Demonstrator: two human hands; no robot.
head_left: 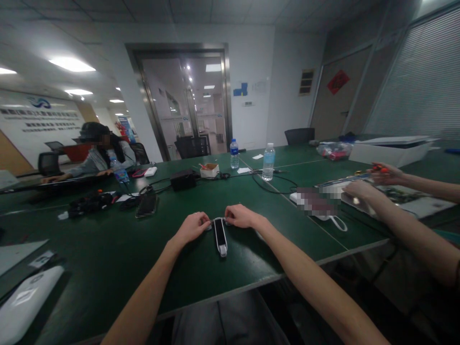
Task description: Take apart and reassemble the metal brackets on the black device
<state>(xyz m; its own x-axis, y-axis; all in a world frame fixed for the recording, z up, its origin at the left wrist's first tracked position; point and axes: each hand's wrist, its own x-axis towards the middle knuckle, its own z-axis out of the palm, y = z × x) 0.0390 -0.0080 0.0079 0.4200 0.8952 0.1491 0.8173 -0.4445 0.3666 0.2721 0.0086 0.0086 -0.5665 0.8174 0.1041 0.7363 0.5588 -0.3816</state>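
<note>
A slim device with a black face and a white rim, perhaps a scanning pen, lies on the green table, its pale tip toward me. My left hand is at the left of its far end, with fingertips pinched together. Something small and greyish shows beneath those fingers, too small to name. On the other side, my right hand has its fingers curled and closed beside the same end. Whatever it holds, if anything, is hidden. I cannot tell whether either hand touches the device.
Two water bottles, one blue-labelled and one clear, stand beyond my hands near cables and a small box. A phone lies left. At right, another person's hands work over parts. Someone else sits far left.
</note>
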